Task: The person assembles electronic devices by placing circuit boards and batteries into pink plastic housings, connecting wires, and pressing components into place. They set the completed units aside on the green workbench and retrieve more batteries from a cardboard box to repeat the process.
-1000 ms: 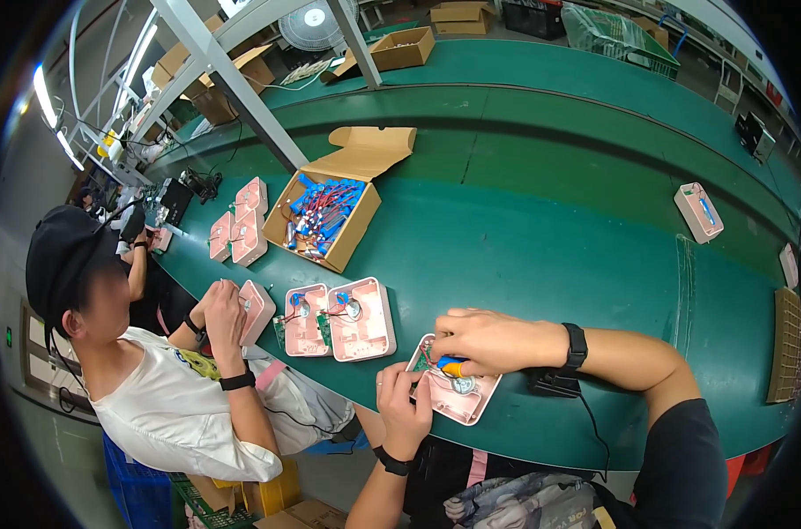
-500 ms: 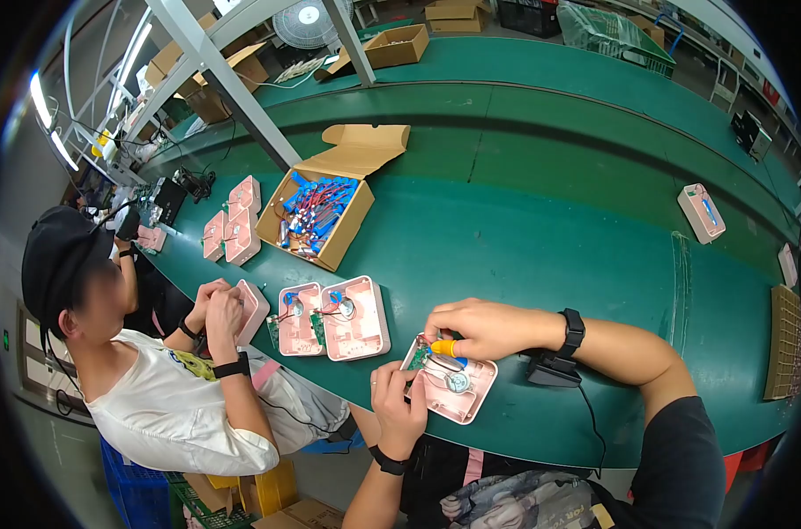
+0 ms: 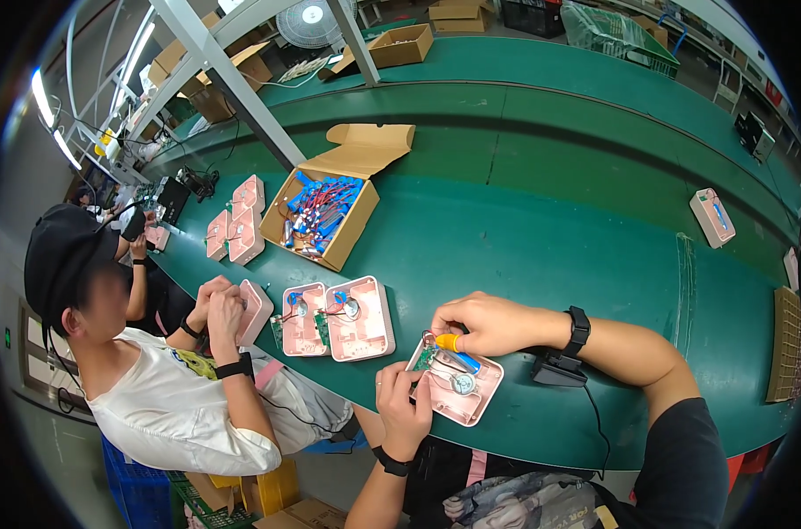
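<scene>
An open pink plastic shell (image 3: 466, 395) lies on the green belt near its front edge, with a small green circuit board, wires and a round silver part inside. My left hand (image 3: 403, 397) holds the shell's near left edge. My right hand (image 3: 481, 322) rests over its far side, fingers closed on a tool with a yellow and blue handle (image 3: 455, 346) whose tip points at the circuit board.
Two more open pink shells (image 3: 340, 317) lie to the left. A co-worker in a white shirt (image 3: 175, 401) handles another pink shell (image 3: 255, 309). A cardboard box of blue and red parts (image 3: 323, 212) sits further back. A black block with a cable (image 3: 557, 370) sits by my right wrist.
The co-worker's hands have shifted on their pink shell. My hands stay on my shell with only small shifts.
</scene>
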A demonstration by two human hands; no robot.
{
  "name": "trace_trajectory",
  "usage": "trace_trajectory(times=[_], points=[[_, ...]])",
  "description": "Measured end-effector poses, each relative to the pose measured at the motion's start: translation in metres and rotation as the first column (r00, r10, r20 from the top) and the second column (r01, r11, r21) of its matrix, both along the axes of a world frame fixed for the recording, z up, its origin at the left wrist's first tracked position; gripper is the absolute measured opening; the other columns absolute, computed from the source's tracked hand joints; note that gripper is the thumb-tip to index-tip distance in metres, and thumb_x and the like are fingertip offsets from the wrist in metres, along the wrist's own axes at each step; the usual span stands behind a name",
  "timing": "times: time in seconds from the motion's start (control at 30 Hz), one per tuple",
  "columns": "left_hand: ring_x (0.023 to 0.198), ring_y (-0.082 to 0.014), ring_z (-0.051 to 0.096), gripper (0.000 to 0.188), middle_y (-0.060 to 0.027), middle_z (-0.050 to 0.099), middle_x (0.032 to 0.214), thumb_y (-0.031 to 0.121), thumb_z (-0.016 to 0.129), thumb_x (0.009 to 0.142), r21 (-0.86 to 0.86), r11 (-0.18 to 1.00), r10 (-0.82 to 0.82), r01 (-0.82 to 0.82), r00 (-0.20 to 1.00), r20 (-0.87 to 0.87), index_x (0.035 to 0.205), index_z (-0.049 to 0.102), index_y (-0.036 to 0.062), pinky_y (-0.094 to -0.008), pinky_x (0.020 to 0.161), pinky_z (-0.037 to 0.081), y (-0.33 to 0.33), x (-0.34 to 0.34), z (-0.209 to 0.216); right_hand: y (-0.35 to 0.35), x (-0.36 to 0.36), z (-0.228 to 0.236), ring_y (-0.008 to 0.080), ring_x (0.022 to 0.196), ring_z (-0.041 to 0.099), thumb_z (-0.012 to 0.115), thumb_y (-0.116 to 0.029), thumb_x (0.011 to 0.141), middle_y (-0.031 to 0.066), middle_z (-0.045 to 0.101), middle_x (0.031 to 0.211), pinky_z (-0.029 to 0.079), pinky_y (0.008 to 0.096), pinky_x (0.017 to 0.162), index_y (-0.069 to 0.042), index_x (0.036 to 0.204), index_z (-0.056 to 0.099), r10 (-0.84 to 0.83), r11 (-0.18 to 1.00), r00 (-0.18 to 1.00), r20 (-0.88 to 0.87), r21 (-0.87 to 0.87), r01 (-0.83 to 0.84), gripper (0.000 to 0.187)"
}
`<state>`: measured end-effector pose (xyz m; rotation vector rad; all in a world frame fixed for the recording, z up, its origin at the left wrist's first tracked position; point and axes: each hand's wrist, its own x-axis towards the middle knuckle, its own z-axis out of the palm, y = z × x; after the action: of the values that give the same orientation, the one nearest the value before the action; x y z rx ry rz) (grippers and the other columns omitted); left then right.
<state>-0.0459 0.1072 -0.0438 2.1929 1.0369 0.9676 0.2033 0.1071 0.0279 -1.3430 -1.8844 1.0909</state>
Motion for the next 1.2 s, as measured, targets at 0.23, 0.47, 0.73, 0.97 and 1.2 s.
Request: trace_trajectory(times=[0.23,0.47,0.73,0.97,1.2], points=[[0.093,-0.0386,0.062,0.007,-0.0201,0.066,0.104,0.003,0.071,0.088,-0.006,1.0,0.009,-0.009,1.0,0.0,0.092,0.07,-0.0019,-0.0452,0.081,0.05,0.001,0.001,-0.001,-0.009,-0.005,-0.009,0.0361,0.097,0.067,0.068,-0.014,0.09,0.0184,0.068,0.102,0.054,0.0458,0.086,0.001,0.1,0.07,0.044,0.994,0.991,0.123,0.096,-0.056,0.018],[0.084,-0.0291,0.064,0.004,-0.0139,0.067,0.103,0.003,0.07,0.089,0.114,0.993,0.02,-0.016,0.999,-0.039,0.09,0.069,-0.0009,-0.0385,0.071,0.051,0.003,0.003,0.002,-0.01,-0.014,-0.015,0.0353,0.115,0.058,0.068,-0.01,0.088,0.0163,0.061,0.116,0.049,0.0418,0.102,0.002,0.103,0.071,-0.018,0.986,0.972,0.236,0.163,-0.022,0.019],[0.086,-0.0288,0.064,0.006,-0.0133,0.067,0.103,0.005,0.07,0.089,0.1,0.995,0.031,-0.028,0.999,-0.034,0.09,0.069,-0.0008,-0.0386,0.072,0.051,0.002,0.004,0.003,-0.009,-0.008,-0.014,0.0379,0.111,0.059,0.066,-0.01,0.089,0.0188,0.062,0.113,0.049,0.0432,0.101,0.001,0.105,0.071,0.005,0.972,0.995,0.1,0.233,-0.028,0.02],[0.086,-0.0286,0.064,0.005,-0.0131,0.067,0.103,0.004,0.069,0.089,0.108,0.994,0.025,-0.021,0.999,-0.037,0.09,0.069,-0.0008,-0.0385,0.072,0.051,0.002,0.004,0.003,-0.009,-0.004,-0.007,0.0395,0.11,0.059,0.064,-0.009,0.088,0.0201,0.062,0.113,0.048,0.0452,0.101,0.002,0.107,0.07,-0.012,0.987,0.983,0.183,0.162,-0.018,0.023],[0.087,-0.0296,0.064,0.005,-0.013,0.067,0.103,0.004,0.069,0.089,0.107,0.994,0.023,-0.019,0.999,-0.031,0.091,0.069,-0.0008,-0.0391,0.073,0.051,0.004,0.003,-0.002,-0.007,-0.004,-0.009,0.0388,0.108,0.059,0.066,-0.009,0.086,0.0192,0.062,0.112,0.049,0.0453,0.099,0.003,0.106,0.071,-0.01,0.983,0.982,0.189,0.183,-0.025,0.023]])
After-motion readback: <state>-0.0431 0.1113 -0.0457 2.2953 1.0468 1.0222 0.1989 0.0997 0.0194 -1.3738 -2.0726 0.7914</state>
